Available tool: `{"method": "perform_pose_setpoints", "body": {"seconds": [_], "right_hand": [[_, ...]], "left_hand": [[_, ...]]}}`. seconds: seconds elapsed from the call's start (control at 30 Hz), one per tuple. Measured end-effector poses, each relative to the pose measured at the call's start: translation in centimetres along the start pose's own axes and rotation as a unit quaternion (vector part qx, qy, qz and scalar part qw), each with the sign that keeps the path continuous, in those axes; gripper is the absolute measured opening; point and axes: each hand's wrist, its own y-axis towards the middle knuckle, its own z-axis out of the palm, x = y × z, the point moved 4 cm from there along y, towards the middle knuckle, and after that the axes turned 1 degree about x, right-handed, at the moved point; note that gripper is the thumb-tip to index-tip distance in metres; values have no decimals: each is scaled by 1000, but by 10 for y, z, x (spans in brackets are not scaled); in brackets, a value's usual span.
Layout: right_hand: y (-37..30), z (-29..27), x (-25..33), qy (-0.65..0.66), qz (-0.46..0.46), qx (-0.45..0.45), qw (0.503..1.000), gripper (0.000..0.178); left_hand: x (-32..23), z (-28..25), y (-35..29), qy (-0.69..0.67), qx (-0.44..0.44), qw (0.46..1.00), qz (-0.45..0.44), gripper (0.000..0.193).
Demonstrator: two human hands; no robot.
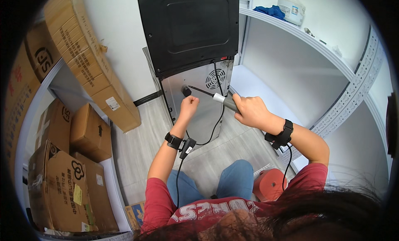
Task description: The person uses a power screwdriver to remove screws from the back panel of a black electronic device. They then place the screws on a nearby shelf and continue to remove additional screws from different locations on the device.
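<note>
Right hand wrapped around grey-handled, black-shafted screwdriver, its tip near black plastic fitting toward upper left corner of silver metal back panel, left hand curled closed just below fitting, contents hidden

Open floor lies before the machine, leaving a hand room low down, but the screwdriver and the cable (hanging in a loop) cross its near side, a carton stands left of it and shelving bounds it on the right.
</note>
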Motion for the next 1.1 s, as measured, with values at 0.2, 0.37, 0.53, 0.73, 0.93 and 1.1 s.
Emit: {"method": "perform_pose_setpoints", "body": {"seconds": [0.2, 0.37, 0.53, 0.73, 0.93, 1.1], "right_hand": [[-8, 5, -8, 11, 8, -26, 1000, 28], [-10, 3, -12, 20, 50, -9, 998, 28], [-11, -4, -9, 36, 53, -21, 998, 28], [-10, -4, -4, 45, 51, -30, 997, 28], [-11, -4, -1, 42, 48, -40, 997, 29], [-12, -2, -1, 36, 52, -45, 997, 29]], "left_hand": [[-6, 0, -4, -158, -12, 987, -25, 14], [-33, -10, -4, -199, -24, 980, -15, 9], [-43, -22, -1, -215, -44, 976, 1, 10], [-44, -27, 5, -273, -45, 961, -6, 19], [-47, -25, 6, -276, -33, 961, 1, 18], [-49, -23, 6, -296, -29, 955, 3, 14]]}}
